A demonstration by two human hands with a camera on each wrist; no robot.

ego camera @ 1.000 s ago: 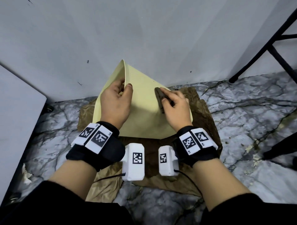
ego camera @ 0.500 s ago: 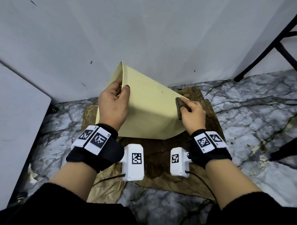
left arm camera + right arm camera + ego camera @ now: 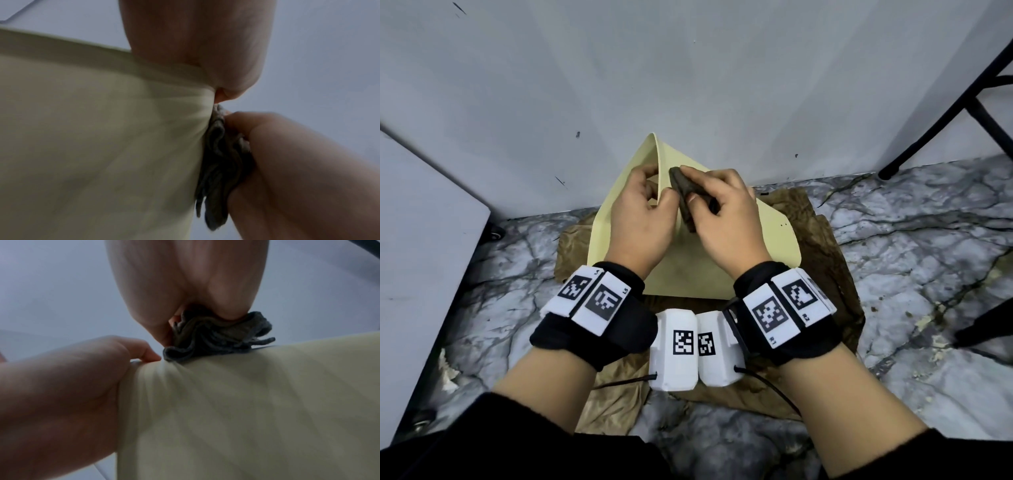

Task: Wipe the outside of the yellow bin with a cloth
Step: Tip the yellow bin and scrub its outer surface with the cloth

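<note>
The pale yellow bin [image 3: 774, 236] lies tipped on its side on brown paper, its open rim pointing left and up. My left hand [image 3: 643, 212] grips that rim near its top, fingers curled inside and thumb on the outer wall. My right hand [image 3: 726, 209] holds a bunched dark grey cloth [image 3: 685, 195] and presses it against the bin's outer wall just beside the left thumb. In the left wrist view the cloth [image 3: 220, 164] is squeezed between the bin wall [image 3: 102, 146] and the right hand. In the right wrist view the cloth [image 3: 216, 339] sits on the bin's wall [image 3: 246, 410].
Crumpled brown paper [image 3: 825, 246] covers the marbled floor [image 3: 911, 240] under the bin. A grey wall [image 3: 688, 85] stands close behind. A white panel [image 3: 421, 257] lies at the left. Black metal legs [image 3: 962, 102] stand at the right.
My right hand slid the cloth from the bin's lower right edge up and left to the rim, beside my left hand. The left hand kept its grip on the rim.
</note>
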